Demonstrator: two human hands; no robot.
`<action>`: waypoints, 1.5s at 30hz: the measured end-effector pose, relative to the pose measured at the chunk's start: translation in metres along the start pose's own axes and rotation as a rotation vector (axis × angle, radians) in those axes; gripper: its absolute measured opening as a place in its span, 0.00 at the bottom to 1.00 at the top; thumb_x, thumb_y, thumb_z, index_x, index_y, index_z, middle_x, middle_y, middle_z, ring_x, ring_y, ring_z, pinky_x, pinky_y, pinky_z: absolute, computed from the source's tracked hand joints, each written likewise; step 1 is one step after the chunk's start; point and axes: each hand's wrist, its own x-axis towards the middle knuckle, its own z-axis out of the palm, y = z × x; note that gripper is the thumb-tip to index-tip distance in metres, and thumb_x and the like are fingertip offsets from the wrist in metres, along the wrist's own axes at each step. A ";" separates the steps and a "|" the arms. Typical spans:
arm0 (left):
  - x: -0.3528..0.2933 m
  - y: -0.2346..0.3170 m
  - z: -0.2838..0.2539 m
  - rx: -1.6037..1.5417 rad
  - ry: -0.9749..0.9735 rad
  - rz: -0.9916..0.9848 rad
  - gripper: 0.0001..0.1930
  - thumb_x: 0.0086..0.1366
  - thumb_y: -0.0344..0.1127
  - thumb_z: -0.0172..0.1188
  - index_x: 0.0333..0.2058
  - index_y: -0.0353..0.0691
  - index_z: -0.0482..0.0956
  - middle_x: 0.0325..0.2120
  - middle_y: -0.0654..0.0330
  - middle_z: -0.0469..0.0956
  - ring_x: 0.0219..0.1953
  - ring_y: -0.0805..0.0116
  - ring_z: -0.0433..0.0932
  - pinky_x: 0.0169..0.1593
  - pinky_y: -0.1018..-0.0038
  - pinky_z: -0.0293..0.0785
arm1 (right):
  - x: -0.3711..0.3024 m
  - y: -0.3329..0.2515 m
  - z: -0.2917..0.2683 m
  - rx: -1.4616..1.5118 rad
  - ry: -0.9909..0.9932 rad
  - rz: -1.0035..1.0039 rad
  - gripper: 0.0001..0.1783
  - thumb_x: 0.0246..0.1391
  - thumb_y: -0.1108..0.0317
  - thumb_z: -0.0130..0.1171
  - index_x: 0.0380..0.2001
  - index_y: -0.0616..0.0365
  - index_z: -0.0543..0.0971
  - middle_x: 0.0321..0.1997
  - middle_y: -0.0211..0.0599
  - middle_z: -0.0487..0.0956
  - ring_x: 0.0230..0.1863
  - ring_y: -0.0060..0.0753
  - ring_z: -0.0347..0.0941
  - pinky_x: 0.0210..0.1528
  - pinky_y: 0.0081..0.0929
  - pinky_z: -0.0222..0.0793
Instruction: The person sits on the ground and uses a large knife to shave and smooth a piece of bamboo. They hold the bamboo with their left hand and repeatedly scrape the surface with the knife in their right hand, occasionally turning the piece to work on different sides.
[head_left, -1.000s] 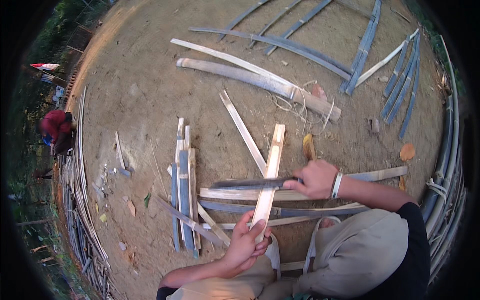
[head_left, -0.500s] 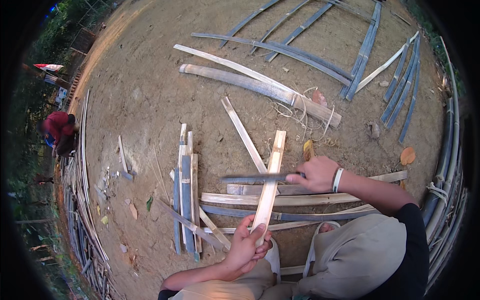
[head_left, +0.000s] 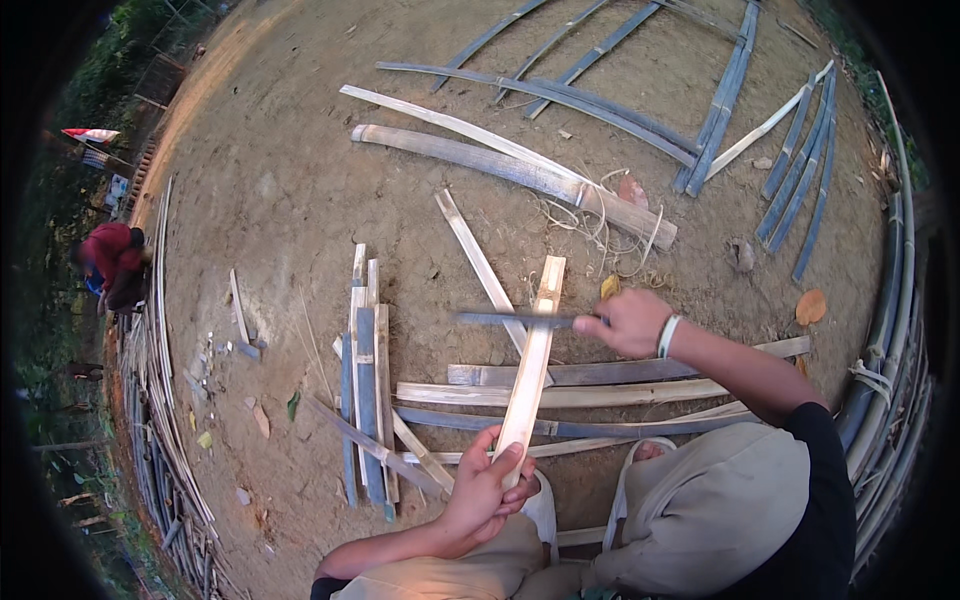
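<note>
My left hand [head_left: 487, 494] grips the lower end of a split bamboo strip [head_left: 530, 385], its pale inner face turned up and its far end pointing away from me. My right hand [head_left: 626, 323] is closed round the handle of a long dark-bladed knife [head_left: 500, 318]. The blade lies crosswise over the upper part of the strip, just below a node, with its tip out to the left. Whether the edge touches the strip I cannot tell. Under the strip, several bamboo slats [head_left: 590, 394] lie crosswise on the ground in front of my feet.
Left of my hands lies a bundle of upright-pointing bamboo slats [head_left: 367, 400]. A wide split bamboo piece [head_left: 460, 160] and tangled fibres [head_left: 600, 225] lie ahead. Long poles line the right [head_left: 885, 320] and left [head_left: 165, 400] sides. A person in red [head_left: 112, 262] bends at the far left.
My right hand and the knife have moved away from me along the strip, nearer its far end. My left hand keeps its hold; the whole view has shifted slightly.
</note>
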 end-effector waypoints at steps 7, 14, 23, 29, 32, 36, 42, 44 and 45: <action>-0.001 0.005 0.004 0.010 0.031 -0.009 0.13 0.73 0.33 0.50 0.53 0.44 0.62 0.28 0.59 0.70 0.15 0.79 0.61 0.14 0.85 0.52 | 0.022 0.037 0.007 0.048 0.072 0.099 0.43 0.62 0.31 0.36 0.27 0.60 0.83 0.25 0.56 0.80 0.34 0.59 0.79 0.42 0.50 0.74; -0.005 0.005 0.009 0.024 0.044 -0.028 0.12 0.73 0.32 0.50 0.52 0.44 0.62 0.28 0.58 0.71 0.14 0.79 0.61 0.14 0.85 0.52 | 0.032 0.051 0.010 0.034 0.122 0.163 0.42 0.62 0.31 0.36 0.28 0.60 0.83 0.26 0.58 0.80 0.35 0.61 0.78 0.43 0.51 0.74; -0.010 0.017 0.002 -0.078 -0.018 -0.059 0.13 0.72 0.32 0.50 0.52 0.40 0.63 0.27 0.59 0.71 0.13 0.78 0.61 0.13 0.83 0.54 | 0.031 0.061 0.011 0.018 0.227 0.202 0.43 0.61 0.31 0.39 0.26 0.63 0.83 0.29 0.60 0.80 0.37 0.63 0.78 0.43 0.50 0.74; -0.007 0.008 -0.017 -0.030 -0.065 0.165 0.14 0.73 0.35 0.50 0.54 0.42 0.62 0.34 0.56 0.76 0.27 0.73 0.73 0.27 0.77 0.72 | 0.003 0.015 0.026 0.969 0.287 0.197 0.34 0.57 0.37 0.56 0.31 0.64 0.82 0.21 0.45 0.80 0.19 0.34 0.74 0.22 0.31 0.69; 0.007 -0.004 0.002 0.041 -0.059 0.294 0.15 0.73 0.37 0.51 0.55 0.47 0.60 0.40 0.53 0.77 0.38 0.68 0.76 0.39 0.71 0.77 | -0.032 -0.051 0.017 1.425 0.226 0.028 0.14 0.58 0.62 0.64 0.38 0.63 0.78 0.32 0.38 0.84 0.13 0.11 0.66 0.15 0.10 0.60; 0.019 -0.021 0.020 0.220 -0.135 0.376 0.21 0.71 0.37 0.55 0.58 0.53 0.57 0.47 0.55 0.75 0.46 0.69 0.74 0.50 0.66 0.74 | -0.052 -0.098 0.000 1.493 0.185 -0.129 0.18 0.49 0.71 0.71 0.41 0.65 0.77 0.35 0.38 0.84 0.15 0.12 0.67 0.16 0.13 0.63; 0.048 -0.042 -0.002 0.585 -0.058 0.707 0.20 0.68 0.38 0.60 0.55 0.40 0.67 0.48 0.60 0.73 0.49 0.73 0.72 0.52 0.75 0.69 | -0.052 -0.077 0.008 1.443 -0.017 -0.169 0.25 0.43 0.74 0.75 0.45 0.66 0.76 0.32 0.34 0.82 0.16 0.11 0.67 0.16 0.14 0.60; 0.061 -0.006 -0.025 0.207 -0.006 0.808 0.27 0.70 0.54 0.54 0.56 0.39 0.67 0.49 0.55 0.72 0.52 0.64 0.72 0.57 0.64 0.69 | -0.050 -0.061 0.003 1.380 -0.141 -0.182 0.24 0.42 0.75 0.75 0.44 0.65 0.77 0.30 0.33 0.81 0.16 0.11 0.66 0.15 0.14 0.58; 0.056 0.025 -0.032 0.008 0.030 0.892 0.31 0.69 0.59 0.51 0.58 0.39 0.66 0.50 0.54 0.72 0.54 0.61 0.72 0.59 0.60 0.67 | -0.048 -0.059 0.002 1.352 -0.213 -0.191 0.24 0.41 0.75 0.75 0.43 0.65 0.77 0.29 0.32 0.81 0.15 0.12 0.65 0.15 0.14 0.58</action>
